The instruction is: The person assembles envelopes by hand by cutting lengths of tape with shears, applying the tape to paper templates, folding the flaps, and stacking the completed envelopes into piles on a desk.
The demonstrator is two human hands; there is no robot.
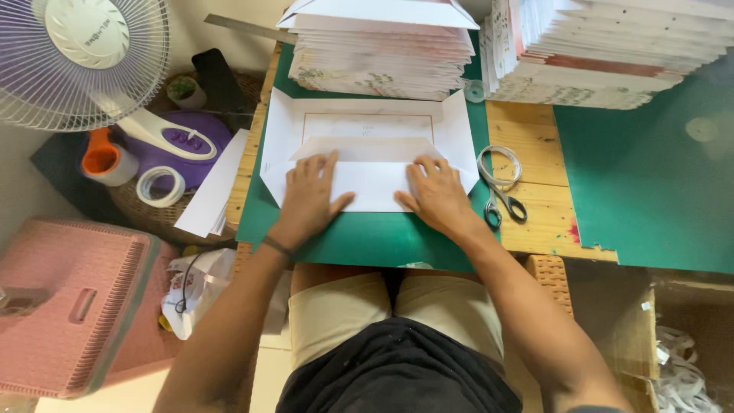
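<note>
While both palms press flat, the left hand [310, 195] and the right hand [437, 193] lie with fingers spread on the folded lower flap of a white paper envelope blank [367, 130], gripping nothing. That blank rests on the green cutting mat [367, 237], just below a tall stack of folded envelopes [382, 53]. Scissors [501, 187] lie just right of the blank on the wooden tabletop [535, 122], apart from the right hand.
</note>
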